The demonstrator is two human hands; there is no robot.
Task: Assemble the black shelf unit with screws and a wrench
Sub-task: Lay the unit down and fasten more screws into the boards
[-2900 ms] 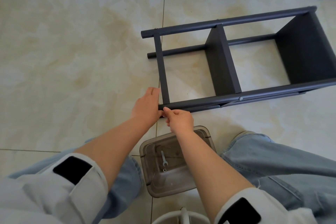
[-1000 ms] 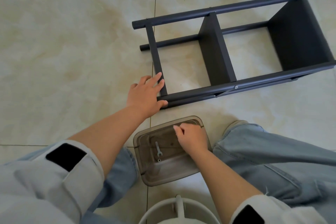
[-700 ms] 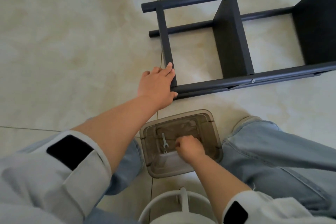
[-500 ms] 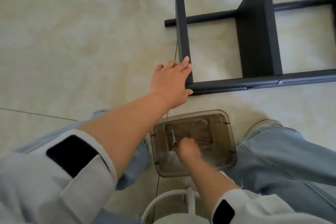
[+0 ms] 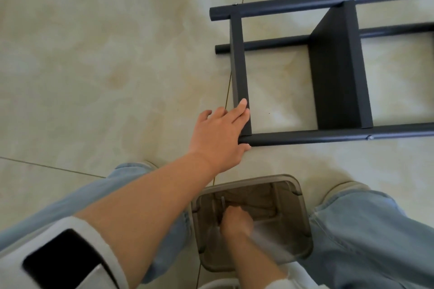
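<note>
I am steadying the black metal shelf unit (image 5: 338, 73), which is lying on its side on the cream tiled floor (image 5: 94, 54), while reaching for hardware. My left hand (image 5: 220, 138) is resting over the near-left corner of the frame, fingers fairly straight along the short end bar and thumb under the near tube; this grip is pressing, not clasping. My right hand (image 5: 237, 220) is blurred inside the translucent brown plastic box (image 5: 303, 218) between my knees, fingers curled downward beside a slim silver wrench (image 5: 222, 204); I cannot tell whether this grip is pinching anything.

To do this well, I judge the left palm should be keeping the corner joint aligned so the screw hole is staying put, and the right hand should be lifting out one screw cleanly before the wrench.

Around: a silver screw head (image 5: 370, 138) is already showing on the near tube; my blue-jeaned legs are flanking the box. The box walls are crowding the fingers, and my left forearm is crossing just above it.
</note>
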